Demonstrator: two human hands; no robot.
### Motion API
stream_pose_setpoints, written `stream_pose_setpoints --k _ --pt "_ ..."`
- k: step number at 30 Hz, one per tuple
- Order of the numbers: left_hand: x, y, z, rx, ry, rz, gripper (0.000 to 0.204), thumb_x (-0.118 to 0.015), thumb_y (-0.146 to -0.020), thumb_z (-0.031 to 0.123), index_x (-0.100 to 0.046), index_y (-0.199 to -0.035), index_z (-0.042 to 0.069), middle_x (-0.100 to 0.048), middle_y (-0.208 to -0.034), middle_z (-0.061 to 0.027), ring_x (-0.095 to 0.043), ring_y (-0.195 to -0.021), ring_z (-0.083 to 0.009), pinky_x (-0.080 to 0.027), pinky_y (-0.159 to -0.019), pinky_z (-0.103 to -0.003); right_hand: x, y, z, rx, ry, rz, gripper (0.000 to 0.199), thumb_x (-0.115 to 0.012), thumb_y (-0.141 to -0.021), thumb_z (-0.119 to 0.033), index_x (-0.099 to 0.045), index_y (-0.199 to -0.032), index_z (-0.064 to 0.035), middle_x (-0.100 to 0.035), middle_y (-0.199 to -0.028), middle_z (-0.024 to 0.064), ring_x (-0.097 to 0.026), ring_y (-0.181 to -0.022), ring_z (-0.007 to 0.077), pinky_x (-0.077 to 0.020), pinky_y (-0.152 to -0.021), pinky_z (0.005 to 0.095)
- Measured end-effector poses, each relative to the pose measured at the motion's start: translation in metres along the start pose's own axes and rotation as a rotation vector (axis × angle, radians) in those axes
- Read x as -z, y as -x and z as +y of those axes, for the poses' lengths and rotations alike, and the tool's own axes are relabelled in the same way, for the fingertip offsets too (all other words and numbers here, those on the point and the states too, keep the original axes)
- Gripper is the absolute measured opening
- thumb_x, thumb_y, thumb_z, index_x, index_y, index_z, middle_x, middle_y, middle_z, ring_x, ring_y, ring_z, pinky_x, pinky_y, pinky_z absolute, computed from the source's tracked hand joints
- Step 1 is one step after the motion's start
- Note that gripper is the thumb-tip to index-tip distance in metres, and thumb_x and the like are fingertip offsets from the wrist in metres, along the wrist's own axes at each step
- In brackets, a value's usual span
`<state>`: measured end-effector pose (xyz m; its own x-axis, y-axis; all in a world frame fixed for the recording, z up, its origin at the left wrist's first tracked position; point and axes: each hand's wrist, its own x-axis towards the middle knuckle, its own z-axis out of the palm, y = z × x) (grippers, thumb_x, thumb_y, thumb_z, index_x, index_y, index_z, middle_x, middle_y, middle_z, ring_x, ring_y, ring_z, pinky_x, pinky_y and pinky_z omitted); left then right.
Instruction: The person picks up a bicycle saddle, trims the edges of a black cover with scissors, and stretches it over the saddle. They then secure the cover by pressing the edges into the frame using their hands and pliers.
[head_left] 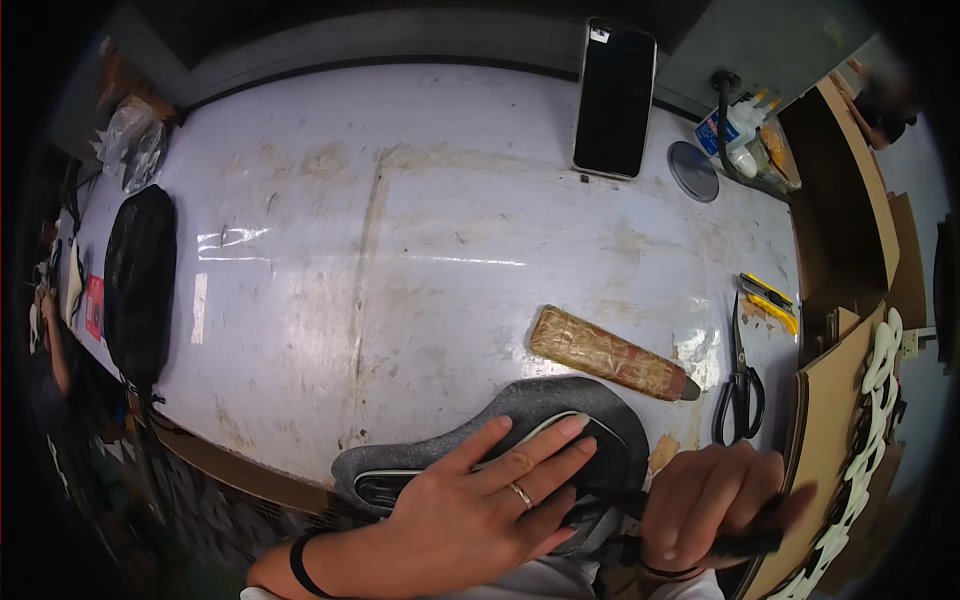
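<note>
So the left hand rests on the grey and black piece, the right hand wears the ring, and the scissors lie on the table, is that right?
Not quite: the ring is on the left hand, not the right hand, as the head view shows. The rest holds: the left hand rests on the grey and black piece.

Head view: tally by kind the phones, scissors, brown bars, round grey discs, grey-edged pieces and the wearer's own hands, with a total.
Phone: 1
Scissors: 1
Brown bar: 1
Grey disc: 1
Grey-edged piece: 1
Hands: 2 (left hand, right hand)
Total: 7
</note>
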<state>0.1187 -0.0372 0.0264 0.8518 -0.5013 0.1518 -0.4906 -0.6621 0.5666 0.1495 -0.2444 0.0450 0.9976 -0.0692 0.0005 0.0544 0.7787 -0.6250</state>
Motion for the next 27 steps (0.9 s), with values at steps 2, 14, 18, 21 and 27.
stream_pose_setpoints --k 2,14,18,21,27 --pt "-0.005 0.002 0.0 0.025 0.035 0.069 0.029 -0.081 -0.083 0.034 -0.08 -0.1 0.011 -0.061 -0.145 -0.0088 -0.049 -0.144 -0.0267 -0.041 -0.113 -0.049 0.007 -0.027 0.004 -0.094 0.132 -0.343 0.069 -0.03 -0.112 -0.054 -0.038 -0.058 -0.0123 -0.058 -0.051 0.0184 -0.045 -0.03 0.0221 -0.0404 -0.03 0.0349" --pt "-0.008 0.001 -0.001 0.092 0.11 0.07 0.027 -0.08 -0.081 0.028 -0.08 -0.099 0.008 -0.059 -0.149 -0.0081 -0.048 -0.145 -0.0259 -0.042 -0.114 -0.052 0.015 -0.029 0.013 0.042 0.242 -0.899 0.064 -0.061 -0.105 -0.048 -0.047 -0.059 -0.005 -0.065 -0.062 0.0138 -0.06 -0.044 0.0245 -0.0511 -0.043 0.0362" --pt "-0.006 -0.001 0.002 0.051 0.067 0.038 0.031 -0.079 -0.082 0.029 -0.08 -0.105 0.008 -0.057 -0.151 -0.0073 -0.044 -0.148 -0.0258 -0.041 -0.115 -0.051 0.009 -0.031 0.009 0.032 0.266 -0.92 0.065 -0.063 -0.104 -0.049 -0.049 -0.059 -0.0041 -0.065 -0.062 0.0143 -0.061 -0.045 0.0249 -0.0518 -0.044 0.0353" --pt "0.001 -0.003 -0.006 -0.018 -0.046 -0.064 0.029 -0.074 -0.091 0.041 -0.081 -0.101 0.015 -0.059 -0.149 -0.007 -0.044 -0.149 -0.0274 -0.031 -0.121 -0.05 0.011 -0.041 0.02 0.04 0.253 -1.076 0.065 -0.065 -0.102 -0.051 -0.052 -0.059 -0.0028 -0.066 -0.063 0.015 -0.062 -0.046 0.0252 -0.0524 -0.044 0.0345" --pt "-0.006 0.002 -0.009 -0.061 -0.054 -0.073 0.033 -0.069 -0.094 0.045 -0.081 -0.099 0.015 -0.058 -0.15 -0.0067 -0.042 -0.149 -0.0279 -0.023 -0.126 -0.051 -0.001 -0.053 0.02 -0.04 0.081 -1.272 0.065 -0.068 -0.099 -0.053 -0.057 -0.062 -0.0001 -0.066 -0.065 0.0159 -0.063 -0.048 0.0257 -0.0529 -0.045 0.0335"
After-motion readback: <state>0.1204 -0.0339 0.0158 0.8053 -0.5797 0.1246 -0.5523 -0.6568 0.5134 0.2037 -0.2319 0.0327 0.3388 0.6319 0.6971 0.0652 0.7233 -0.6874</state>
